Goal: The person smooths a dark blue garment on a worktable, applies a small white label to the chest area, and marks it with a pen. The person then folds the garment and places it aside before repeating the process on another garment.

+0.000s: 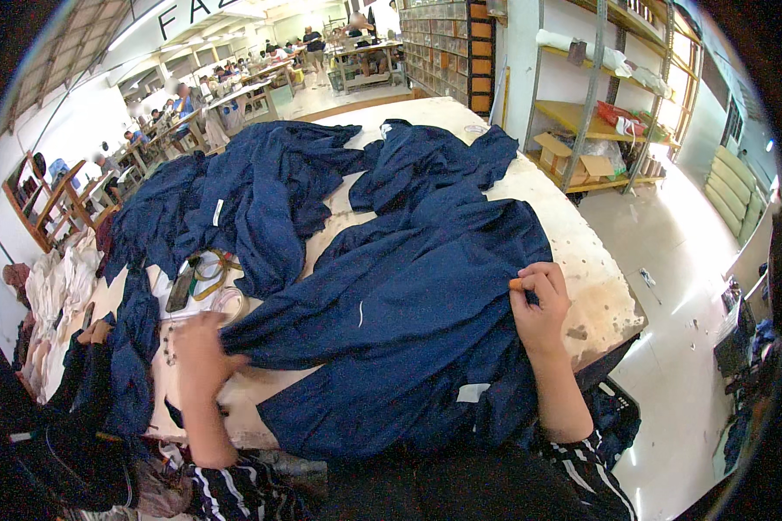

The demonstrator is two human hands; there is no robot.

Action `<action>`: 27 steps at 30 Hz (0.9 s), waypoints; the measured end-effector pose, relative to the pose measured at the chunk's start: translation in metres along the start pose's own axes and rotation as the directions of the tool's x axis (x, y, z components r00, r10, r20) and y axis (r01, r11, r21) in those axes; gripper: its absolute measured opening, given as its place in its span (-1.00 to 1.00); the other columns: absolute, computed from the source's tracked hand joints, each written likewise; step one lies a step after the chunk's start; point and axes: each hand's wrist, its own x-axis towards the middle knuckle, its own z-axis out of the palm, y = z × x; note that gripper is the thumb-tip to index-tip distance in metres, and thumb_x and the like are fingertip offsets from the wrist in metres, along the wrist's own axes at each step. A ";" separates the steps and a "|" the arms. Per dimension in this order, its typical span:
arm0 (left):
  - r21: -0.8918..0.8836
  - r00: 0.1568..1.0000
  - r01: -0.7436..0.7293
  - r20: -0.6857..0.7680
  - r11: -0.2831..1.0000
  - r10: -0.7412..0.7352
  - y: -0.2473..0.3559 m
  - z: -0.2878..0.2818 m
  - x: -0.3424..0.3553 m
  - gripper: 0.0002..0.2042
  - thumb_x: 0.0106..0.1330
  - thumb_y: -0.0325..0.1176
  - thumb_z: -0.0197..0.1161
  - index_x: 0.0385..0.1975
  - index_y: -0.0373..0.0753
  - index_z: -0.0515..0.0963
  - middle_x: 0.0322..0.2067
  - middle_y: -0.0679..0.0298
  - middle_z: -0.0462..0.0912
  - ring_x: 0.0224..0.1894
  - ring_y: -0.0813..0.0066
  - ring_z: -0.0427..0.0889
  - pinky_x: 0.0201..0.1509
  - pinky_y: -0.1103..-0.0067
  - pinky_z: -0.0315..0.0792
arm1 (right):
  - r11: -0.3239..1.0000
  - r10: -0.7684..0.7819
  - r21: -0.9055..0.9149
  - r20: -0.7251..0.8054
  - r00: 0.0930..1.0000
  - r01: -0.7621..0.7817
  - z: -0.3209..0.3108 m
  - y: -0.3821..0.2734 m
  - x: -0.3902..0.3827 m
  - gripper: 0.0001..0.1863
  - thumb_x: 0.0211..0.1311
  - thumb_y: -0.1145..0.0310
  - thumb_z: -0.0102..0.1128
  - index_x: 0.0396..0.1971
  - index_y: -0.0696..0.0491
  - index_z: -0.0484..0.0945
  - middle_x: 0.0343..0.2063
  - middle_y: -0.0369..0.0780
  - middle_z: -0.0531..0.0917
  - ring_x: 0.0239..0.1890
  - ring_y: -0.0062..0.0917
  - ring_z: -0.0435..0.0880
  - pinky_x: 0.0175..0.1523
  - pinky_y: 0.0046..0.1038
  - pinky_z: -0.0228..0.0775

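Observation:
A dark navy garment (408, 295) lies spread over the table in front of me, with a short white thread (361, 313) and a white label (472, 393) on it. My right hand (543, 300) is closed at the garment's right edge. A small orange object (516, 284) shows between its thumb and fingers; its kind is unclear. On the left, my left hand (204, 354) is smeared by motion beside the garment's narrow end, its thumb near the cloth. Whether it grips the cloth cannot be made out.
More navy garments (261, 187) are heaped at the table's far side. A dark tool (181, 288) and a tape roll (230, 304) lie left of centre. Another person's hand (96, 332) is at the left. Shelves (582, 122) stand at the right, beyond the table edge.

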 end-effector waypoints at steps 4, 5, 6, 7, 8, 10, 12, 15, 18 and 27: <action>-0.337 0.866 -0.484 -0.057 0.807 0.496 0.087 0.030 -0.018 -0.48 -0.20 -0.18 0.44 -0.15 -0.15 0.50 -0.15 0.23 0.55 -0.02 0.24 0.47 0.10 0.31 0.20 | 1.000 -0.007 -0.022 -0.024 1.000 0.007 -0.002 0.004 -0.008 -0.80 -0.29 0.70 0.25 -0.63 0.11 0.47 -0.45 -0.16 0.53 -0.38 -0.37 0.54 -0.29 -0.47 0.40; -0.361 0.852 -0.505 -0.066 0.784 0.519 0.103 0.039 -0.026 -0.50 -0.18 -0.19 0.43 -0.15 -0.12 0.50 -0.14 0.26 0.55 -0.05 0.27 0.49 0.08 0.34 0.21 | 0.999 -0.003 -0.036 -0.021 1.000 0.002 -0.004 0.003 -0.009 -0.80 -0.29 0.70 0.25 -0.63 0.11 0.47 -0.45 -0.16 0.53 -0.37 -0.37 0.54 -0.28 -0.46 0.40; -0.378 0.842 -0.519 -0.074 0.767 0.534 0.112 0.050 -0.035 -0.52 -0.16 -0.20 0.41 -0.15 -0.10 0.50 -0.14 0.29 0.55 -0.08 0.30 0.51 0.07 0.38 0.23 | 0.999 0.001 -0.038 -0.017 1.000 -0.002 -0.002 0.003 -0.011 -0.80 -0.29 0.70 0.25 -0.64 0.11 0.46 -0.44 -0.16 0.53 -0.37 -0.36 0.54 -0.28 -0.46 0.40; -0.341 0.847 -0.524 -0.118 0.780 0.518 0.115 0.063 -0.041 -0.57 -0.14 -0.24 0.39 -0.19 -0.10 0.51 -0.17 0.30 0.56 -0.12 0.33 0.52 0.02 0.38 0.25 | 0.999 0.004 -0.049 -0.015 1.000 -0.004 -0.003 0.003 -0.011 -0.80 -0.29 0.70 0.25 -0.64 0.11 0.46 -0.44 -0.16 0.53 -0.37 -0.36 0.54 -0.27 -0.46 0.39; -0.305 0.850 -0.526 -0.162 0.794 0.501 0.117 0.076 -0.046 -0.62 -0.12 -0.28 0.37 -0.23 -0.10 0.51 -0.20 0.32 0.57 -0.16 0.35 0.54 -0.02 0.39 0.28 | 0.999 0.002 -0.047 -0.012 1.000 -0.003 -0.002 0.002 -0.012 -0.80 -0.29 0.70 0.25 -0.64 0.11 0.46 -0.45 -0.17 0.53 -0.37 -0.37 0.54 -0.27 -0.45 0.39; -0.248 0.827 -0.547 -0.310 0.799 0.469 0.115 0.090 -0.046 -0.72 -0.12 -0.36 0.34 -0.33 -0.11 0.52 -0.27 0.34 0.59 -0.24 0.38 0.55 -0.12 0.40 0.32 | 0.999 0.005 -0.052 -0.015 1.000 -0.006 -0.004 0.003 -0.014 -0.80 -0.30 0.70 0.25 -0.63 0.10 0.47 -0.45 -0.17 0.53 -0.37 -0.38 0.54 -0.27 -0.45 0.39; -0.205 0.753 -0.577 -0.508 0.790 0.418 0.098 0.094 -0.044 -0.79 -0.13 -0.44 0.31 -0.43 -0.13 0.53 -0.34 0.37 0.61 -0.31 0.40 0.56 -0.22 0.41 0.35 | 0.995 -0.042 -0.091 -0.058 0.997 0.037 -0.009 0.008 -0.016 -0.80 -0.31 0.70 0.26 -0.64 0.09 0.48 -0.47 -0.18 0.53 -0.38 -0.39 0.53 -0.29 -0.46 0.38; -0.075 0.547 -0.606 -0.762 0.792 0.347 0.070 0.082 -0.034 -0.87 -0.12 -0.47 0.29 -0.63 -0.15 0.45 -0.44 0.36 0.62 -0.49 0.45 0.54 -0.40 0.49 0.32 | 0.991 -0.095 -0.101 -0.104 0.990 0.085 -0.006 0.019 -0.024 -0.80 -0.31 0.72 0.22 -0.66 0.10 0.48 -0.47 -0.19 0.51 -0.38 -0.43 0.50 -0.27 -0.50 0.35; 0.010 0.464 -0.564 -0.823 0.826 0.327 0.045 0.073 -0.029 -0.84 -0.14 -0.50 0.29 -0.67 -0.17 0.41 -0.46 0.34 0.62 -0.52 0.44 0.52 -0.41 0.50 0.30 | 0.991 -0.124 -0.061 -0.138 0.983 0.116 -0.001 0.022 -0.025 -0.81 -0.30 0.74 0.21 -0.66 0.11 0.51 -0.48 -0.21 0.48 -0.38 -0.45 0.48 -0.26 -0.52 0.33; 0.011 0.506 -0.444 -0.822 0.896 0.261 0.003 0.077 -0.028 -0.82 -0.27 -0.55 0.25 -0.68 -0.18 0.39 -0.50 0.32 0.61 -0.52 0.41 0.50 -0.38 0.49 0.29 | 0.995 -0.066 -0.090 -0.151 0.986 0.053 0.009 0.025 -0.009 -0.84 -0.28 0.70 0.23 -0.63 0.11 0.54 -0.51 -0.21 0.50 -0.40 -0.43 0.52 -0.30 -0.48 0.38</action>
